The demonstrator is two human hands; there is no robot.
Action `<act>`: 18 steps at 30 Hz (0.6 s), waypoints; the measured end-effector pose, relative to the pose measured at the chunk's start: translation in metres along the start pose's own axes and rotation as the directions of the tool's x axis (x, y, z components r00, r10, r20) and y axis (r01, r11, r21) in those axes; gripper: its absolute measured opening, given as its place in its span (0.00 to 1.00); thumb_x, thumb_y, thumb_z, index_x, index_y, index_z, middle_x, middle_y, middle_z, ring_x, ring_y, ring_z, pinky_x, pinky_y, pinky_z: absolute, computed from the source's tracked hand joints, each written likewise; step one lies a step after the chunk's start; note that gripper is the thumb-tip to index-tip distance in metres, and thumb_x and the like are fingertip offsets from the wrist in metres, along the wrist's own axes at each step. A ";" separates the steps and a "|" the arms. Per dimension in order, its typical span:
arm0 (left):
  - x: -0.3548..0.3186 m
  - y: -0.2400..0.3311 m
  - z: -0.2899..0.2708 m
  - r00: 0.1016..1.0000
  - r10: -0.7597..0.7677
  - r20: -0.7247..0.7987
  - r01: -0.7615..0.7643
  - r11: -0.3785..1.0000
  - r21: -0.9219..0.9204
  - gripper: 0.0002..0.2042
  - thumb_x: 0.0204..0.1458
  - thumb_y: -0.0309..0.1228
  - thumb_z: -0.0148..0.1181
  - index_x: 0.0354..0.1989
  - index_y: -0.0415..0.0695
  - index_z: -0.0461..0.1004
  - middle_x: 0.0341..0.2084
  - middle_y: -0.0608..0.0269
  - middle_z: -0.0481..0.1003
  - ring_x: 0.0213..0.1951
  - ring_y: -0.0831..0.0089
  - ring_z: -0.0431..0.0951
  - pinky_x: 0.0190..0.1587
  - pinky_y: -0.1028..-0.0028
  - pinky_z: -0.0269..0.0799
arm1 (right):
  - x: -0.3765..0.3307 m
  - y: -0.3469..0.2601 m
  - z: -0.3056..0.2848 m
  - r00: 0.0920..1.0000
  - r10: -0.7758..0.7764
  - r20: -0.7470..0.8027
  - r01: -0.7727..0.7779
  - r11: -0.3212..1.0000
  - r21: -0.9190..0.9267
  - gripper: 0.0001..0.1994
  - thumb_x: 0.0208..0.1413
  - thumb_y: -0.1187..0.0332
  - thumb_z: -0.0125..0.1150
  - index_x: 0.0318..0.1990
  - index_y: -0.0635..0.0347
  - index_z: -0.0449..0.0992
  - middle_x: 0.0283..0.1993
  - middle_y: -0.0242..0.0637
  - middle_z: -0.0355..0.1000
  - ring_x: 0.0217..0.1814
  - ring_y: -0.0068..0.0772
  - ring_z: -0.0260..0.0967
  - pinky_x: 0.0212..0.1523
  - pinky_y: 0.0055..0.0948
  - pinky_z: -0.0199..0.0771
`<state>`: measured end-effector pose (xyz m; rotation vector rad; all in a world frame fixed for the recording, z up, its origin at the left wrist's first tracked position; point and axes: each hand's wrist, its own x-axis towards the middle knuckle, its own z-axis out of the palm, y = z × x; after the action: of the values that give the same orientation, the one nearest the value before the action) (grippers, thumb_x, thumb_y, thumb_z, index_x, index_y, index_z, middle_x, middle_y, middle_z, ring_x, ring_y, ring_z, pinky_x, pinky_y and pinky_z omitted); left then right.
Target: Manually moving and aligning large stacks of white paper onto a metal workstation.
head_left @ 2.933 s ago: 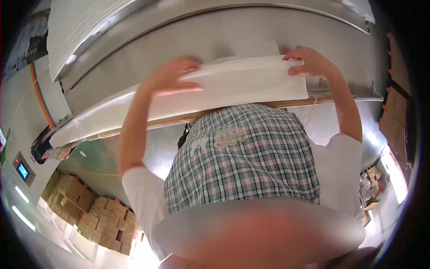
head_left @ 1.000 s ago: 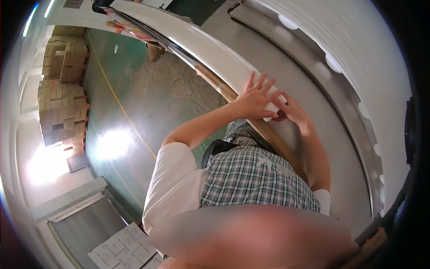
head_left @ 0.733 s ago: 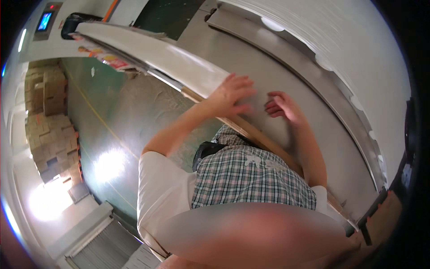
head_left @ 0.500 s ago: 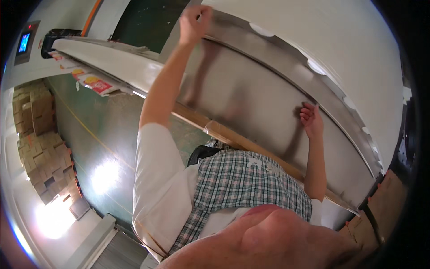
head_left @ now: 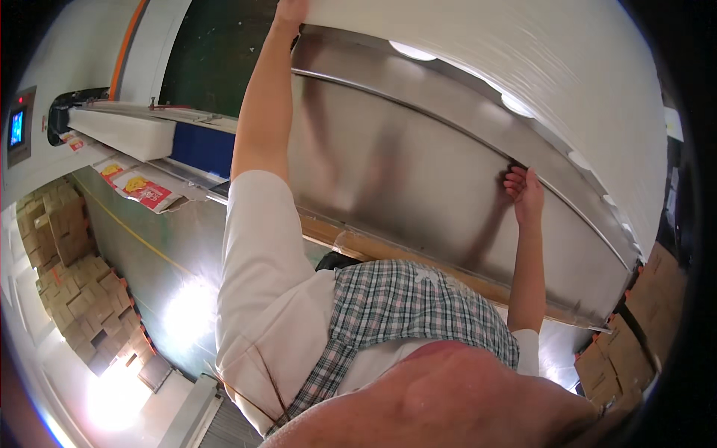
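My left hand (head_left: 292, 10) reaches up to the top edge of the view, beside the left end of a large white sheet (head_left: 478, 37). Its fingers are cut off there, so their grip is hidden. Over the steel table (head_left: 418, 157), my right hand (head_left: 526, 196) is raised with its fingers curled in, just below the raised metal strip (head_left: 418, 104). Nothing shows in that hand. The sheet looks thin and wrinkled, and its lower edge hangs in waves above the steel, with bright gaps under it.
Left of my left arm, a long white block (head_left: 123, 133) lies on a conveyor with a blue belt (head_left: 202, 149). Red and white printed packaging (head_left: 138, 187) hangs along its side. A lit control panel (head_left: 19, 127) is on the wall. Cardboard boxes (head_left: 97, 299) stand stacked beyond the floor.
My left hand has moved up and left, toward the view's edge. More blue belt shows beside the white block. My right hand stays nearly in place, with its fingers still curled.
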<state>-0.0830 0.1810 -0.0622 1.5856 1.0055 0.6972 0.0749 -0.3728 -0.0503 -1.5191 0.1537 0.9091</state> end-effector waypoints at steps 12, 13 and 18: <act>-0.052 0.084 0.029 0.818 0.031 0.575 -0.518 0.477 0.711 0.23 0.48 0.52 0.49 0.40 0.44 0.72 0.35 0.53 0.74 0.40 0.61 0.73 0.41 0.69 0.66 | -0.032 0.007 -0.018 0.998 0.037 -0.043 -0.040 0.995 -0.088 0.21 0.59 0.55 0.41 0.38 0.67 0.70 0.28 0.38 0.71 0.25 0.26 0.69 0.26 0.20 0.69; -0.063 0.103 0.049 0.809 0.039 0.586 -0.530 0.480 0.699 0.23 0.48 0.52 0.49 0.40 0.44 0.72 0.35 0.53 0.74 0.40 0.61 0.73 0.41 0.69 0.66 | -0.030 0.007 -0.016 0.999 0.037 -0.039 -0.040 0.995 -0.097 0.21 0.59 0.55 0.41 0.38 0.67 0.70 0.28 0.38 0.71 0.25 0.26 0.69 0.27 0.20 0.69; -0.110 0.113 0.127 0.534 0.071 0.842 -0.790 0.398 0.467 0.37 0.36 0.59 0.57 0.51 0.45 0.63 0.46 0.52 0.68 0.50 0.56 0.65 0.52 0.60 0.58 | -0.026 -0.010 0.006 0.995 0.096 -0.005 -0.095 0.986 -0.138 0.19 0.59 0.57 0.41 0.39 0.67 0.69 0.31 0.40 0.72 0.28 0.28 0.70 0.27 0.21 0.69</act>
<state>0.0008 0.0169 0.0224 2.7923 0.1385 -0.2280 0.0609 -0.3756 -0.0259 -1.6501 0.1662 1.0147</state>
